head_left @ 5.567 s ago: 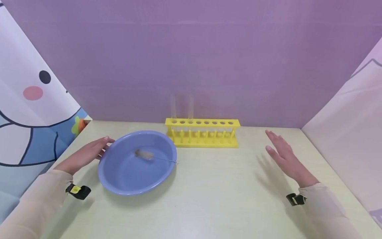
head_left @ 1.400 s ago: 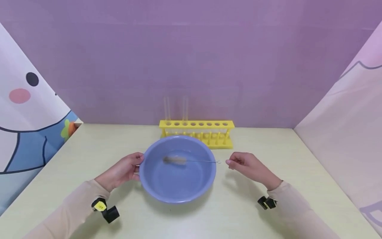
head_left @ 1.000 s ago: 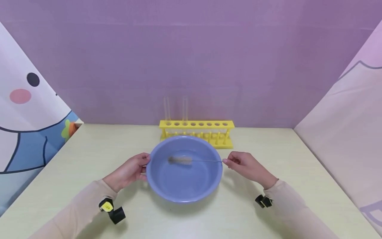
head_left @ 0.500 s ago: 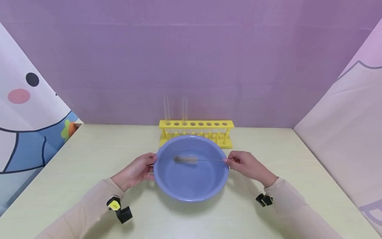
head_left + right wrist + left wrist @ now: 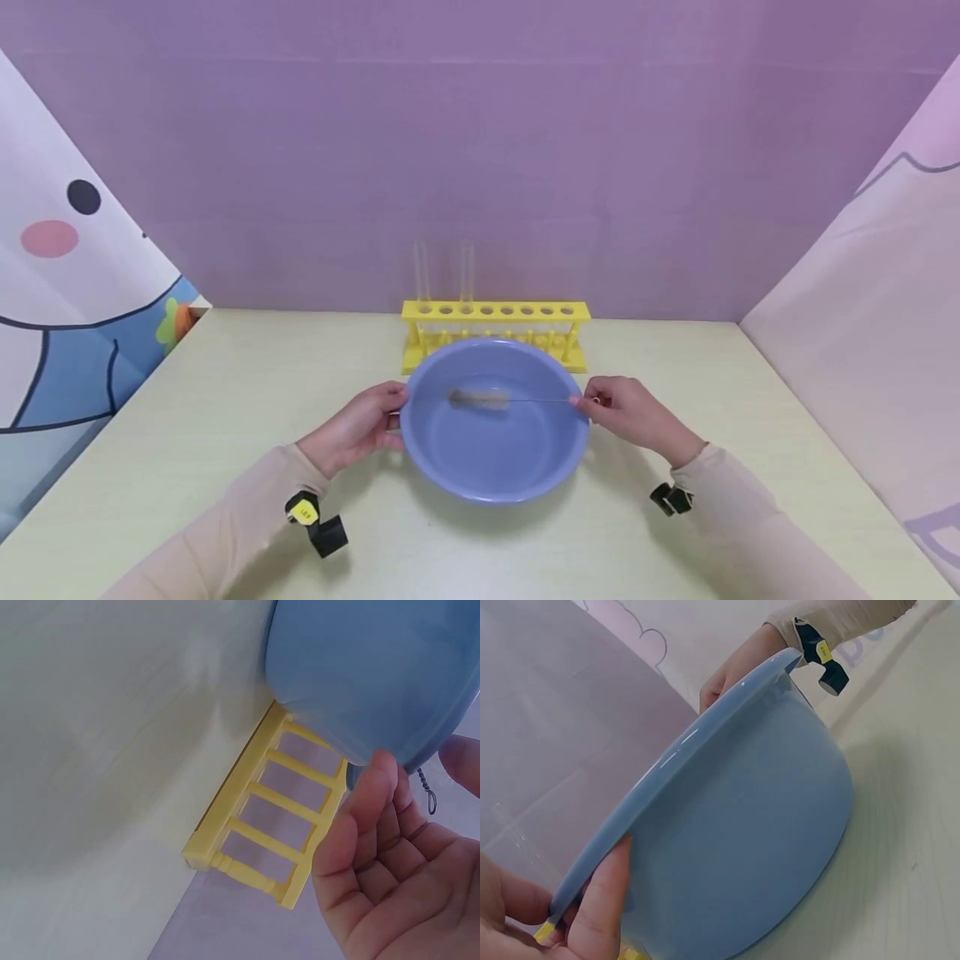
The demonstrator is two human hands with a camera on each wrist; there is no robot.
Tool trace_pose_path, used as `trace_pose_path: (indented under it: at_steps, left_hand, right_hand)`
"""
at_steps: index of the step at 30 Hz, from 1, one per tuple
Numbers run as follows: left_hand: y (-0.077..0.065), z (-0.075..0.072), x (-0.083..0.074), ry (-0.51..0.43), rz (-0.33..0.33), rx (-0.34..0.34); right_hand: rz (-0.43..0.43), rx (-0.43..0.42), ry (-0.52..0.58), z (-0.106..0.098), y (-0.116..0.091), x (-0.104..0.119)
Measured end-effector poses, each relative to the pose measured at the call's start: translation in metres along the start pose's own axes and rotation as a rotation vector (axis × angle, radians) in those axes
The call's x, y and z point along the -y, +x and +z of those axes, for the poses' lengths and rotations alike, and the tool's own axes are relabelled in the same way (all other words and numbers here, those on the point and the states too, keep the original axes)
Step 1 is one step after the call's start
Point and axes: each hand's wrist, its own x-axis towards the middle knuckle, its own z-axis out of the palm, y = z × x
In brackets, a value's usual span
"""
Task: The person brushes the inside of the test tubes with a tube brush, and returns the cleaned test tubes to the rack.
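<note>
At centre of the head view, slightly below mid-frame: round blue basin (image 5: 495,454), between left hand (image 5: 363,425) and right hand (image 5: 633,410). At left of the basin, left hand with fingers clamped on the rim, thumb at the edge and a finger against the outer wall, as shown at lower left of the left wrist view. At right of the basin, right hand with fingers curled and clamped on the rim, fingertips against the outer wall and thumb on the opposite side, as shown at lower right of the right wrist view. Across the upper half of the basin, brush (image 5: 482,400) lying nearly level in the frame: tan bristles inside, thin wire handle over the right rim at the right thumb, looped end outside the rim. Under the basin, pale table (image 5: 480,558); contact between the two not clear. Directly behind the basin, near mid-frame, yellow rack (image 5: 517,317), lower front partly hidden. Upright in the first and third holes from the left, two clear test tubes (image 5: 422,275). At lower left and lower right, pale sleeves (image 5: 225,517) with black wrist straps. Across the top, purple backdrop (image 5: 480,150); at left edge, cartoon-printed cloth (image 5: 82,367).
</note>
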Motion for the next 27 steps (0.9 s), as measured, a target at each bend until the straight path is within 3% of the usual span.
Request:
trace_pose_path:
  at_steps: [27]
  left_hand:
    - [0.0035,0.0085,0.0018,-0.041,0.000,0.029]
  right_hand:
    - [0.045,0.043,0.026,-0.0105,-0.0057,-0.0026]
